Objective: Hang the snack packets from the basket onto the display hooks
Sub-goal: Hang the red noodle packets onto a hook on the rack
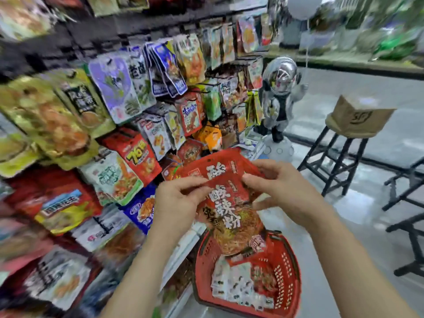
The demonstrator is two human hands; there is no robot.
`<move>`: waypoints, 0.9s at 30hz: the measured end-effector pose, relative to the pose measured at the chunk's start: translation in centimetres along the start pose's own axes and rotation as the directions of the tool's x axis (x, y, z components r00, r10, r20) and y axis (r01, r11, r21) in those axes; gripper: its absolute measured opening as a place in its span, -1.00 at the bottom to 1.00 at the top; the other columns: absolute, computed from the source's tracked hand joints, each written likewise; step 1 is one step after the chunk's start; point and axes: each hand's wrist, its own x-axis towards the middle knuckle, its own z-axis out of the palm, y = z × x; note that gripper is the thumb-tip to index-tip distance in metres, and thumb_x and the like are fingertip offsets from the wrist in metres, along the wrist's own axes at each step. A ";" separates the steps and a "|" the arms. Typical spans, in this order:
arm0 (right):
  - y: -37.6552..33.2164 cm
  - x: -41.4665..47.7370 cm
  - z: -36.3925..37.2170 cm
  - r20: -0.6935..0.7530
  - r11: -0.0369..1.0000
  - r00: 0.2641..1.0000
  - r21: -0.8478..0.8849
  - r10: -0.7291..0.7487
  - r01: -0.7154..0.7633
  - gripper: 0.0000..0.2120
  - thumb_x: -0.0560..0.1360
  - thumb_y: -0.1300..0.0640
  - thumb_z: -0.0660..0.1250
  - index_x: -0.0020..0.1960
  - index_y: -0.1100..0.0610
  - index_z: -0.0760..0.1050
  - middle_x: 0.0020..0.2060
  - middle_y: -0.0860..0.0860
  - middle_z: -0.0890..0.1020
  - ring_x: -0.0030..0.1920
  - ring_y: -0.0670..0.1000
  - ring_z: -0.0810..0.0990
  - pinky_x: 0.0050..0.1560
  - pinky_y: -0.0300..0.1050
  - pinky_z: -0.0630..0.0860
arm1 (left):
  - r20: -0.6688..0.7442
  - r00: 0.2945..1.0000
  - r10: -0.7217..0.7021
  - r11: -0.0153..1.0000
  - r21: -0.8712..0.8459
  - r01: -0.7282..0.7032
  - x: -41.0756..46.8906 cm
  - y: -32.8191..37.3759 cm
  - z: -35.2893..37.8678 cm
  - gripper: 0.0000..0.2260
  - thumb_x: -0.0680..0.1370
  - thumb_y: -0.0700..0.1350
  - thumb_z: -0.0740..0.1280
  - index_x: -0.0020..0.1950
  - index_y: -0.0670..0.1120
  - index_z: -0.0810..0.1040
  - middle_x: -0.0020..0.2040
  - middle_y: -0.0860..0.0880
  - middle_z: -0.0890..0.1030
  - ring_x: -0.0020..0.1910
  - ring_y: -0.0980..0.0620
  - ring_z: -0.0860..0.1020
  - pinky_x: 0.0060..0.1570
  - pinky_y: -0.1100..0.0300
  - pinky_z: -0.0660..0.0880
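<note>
A shop: hanging snack packets (110,88) crowd display hooks (207,84).

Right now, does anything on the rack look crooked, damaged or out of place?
Yes: the blue packets hang tilted and fanned out, while the packets beside them hang straighter. Nothing looks torn or spilled, though the picture is blurred.

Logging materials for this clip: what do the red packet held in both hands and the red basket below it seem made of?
Red printed snack packet: looks like thin glossy plastic film; it crumples where the left hand and right hand pinch it. Red slotted basket: likely rigid moulded plastic, matte, with rows of slots in its wall.
</note>
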 end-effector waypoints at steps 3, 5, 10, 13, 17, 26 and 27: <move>-1.7 0.5 2.1 -0.011 0.994 1.000 0.103 -0.021 0.022 -0.95 0.51 0.25 0.39 -0.05 0.14 0.61 -0.21 0.05 0.65 -0.24 0.02 0.59 -0.38 -0.15 0.58 | -0.166 0.984 -0.063 0.992 -0.120 0.043 -0.5 0.8 -3.2 -0.67 0.40 -0.29 0.50 -0.28 0.17 0.60 -0.36 0.28 0.63 -0.28 0.31 0.59 -0.28 0.45 0.49; -2.5 1.0 4.3 -0.052 0.973 0.999 0.230 -0.006 0.017 -0.96 0.50 0.22 0.39 -0.05 0.17 0.60 -0.17 0.09 0.64 -0.19 0.07 0.58 -0.42 -0.20 0.55 | -0.236 0.967 -0.096 0.982 -0.181 0.054 -0.5 1.3 -5.5 -0.68 0.40 -0.28 0.50 -0.30 0.17 0.60 -0.34 0.20 0.64 -0.28 0.23 0.58 -0.28 0.40 0.49; -5.4 2.6 9.9 -0.079 0.912 0.997 0.407 -0.025 0.055 -0.93 0.59 0.19 0.28 0.05 0.13 0.51 -0.08 0.05 0.63 -0.26 -0.06 0.68 -0.42 -0.17 0.59 | -0.330 0.943 0.041 0.997 -0.043 -0.058 -1.0 3.6 -13.5 -0.60 0.42 -0.32 0.47 -0.33 0.22 0.65 -0.34 0.28 0.64 -0.30 0.30 0.57 -0.21 0.37 0.49; -7.6 3.4 13.3 -0.112 0.917 0.985 0.365 -0.130 0.163 -0.79 0.61 0.17 0.26 0.22 0.17 0.46 0.09 0.09 0.55 -0.11 -0.01 0.69 -0.30 -0.06 0.65 | -0.296 0.937 0.183 0.982 0.109 -0.157 -1.7 5.8 -18.7 -0.49 0.43 -0.36 0.45 -0.21 0.34 0.64 -0.20 0.27 0.65 -0.17 0.28 0.59 -0.14 0.40 0.50; -10.7 2.7 18.4 -0.079 0.885 0.902 0.173 -0.425 0.432 -0.86 0.59 0.23 0.28 0.04 -0.01 0.42 -0.16 0.11 0.51 -0.21 0.05 0.62 -0.42 -0.09 0.61 | -0.100 0.978 0.181 0.982 0.082 -0.173 -3.4 8.5 -23.7 -0.29 0.49 -0.42 0.35 0.18 0.45 0.46 -0.01 0.04 0.68 0.02 0.06 0.63 0.04 0.11 0.57; -16.7 1.5 28.1 0.132 0.669 0.659 0.037 -0.740 0.743 -0.72 0.59 0.32 0.21 -0.16 0.02 0.55 -0.23 0.16 0.56 -0.47 0.27 0.51 -0.59 -0.26 0.45 | -0.166 0.952 0.259 0.950 0.224 -0.220 -5.4 10.8 -31.6 -0.31 0.52 -0.43 0.31 0.17 0.45 0.46 -0.01 0.08 0.68 -0.01 0.06 0.64 -0.09 0.25 0.57; -17.2 1.6 29.0 0.140 0.700 0.687 0.080 -0.713 0.710 -0.73 0.59 0.32 0.22 -0.14 0.04 0.58 -0.23 0.13 0.57 -0.48 0.19 0.56 -0.60 -0.23 0.47 | -0.202 0.940 0.275 0.946 0.234 -0.226 -5.4 11.0 -32.4 -0.30 0.51 -0.45 0.31 0.14 0.45 0.48 -0.02 0.09 0.68 -0.03 0.08 0.64 -0.12 0.28 0.56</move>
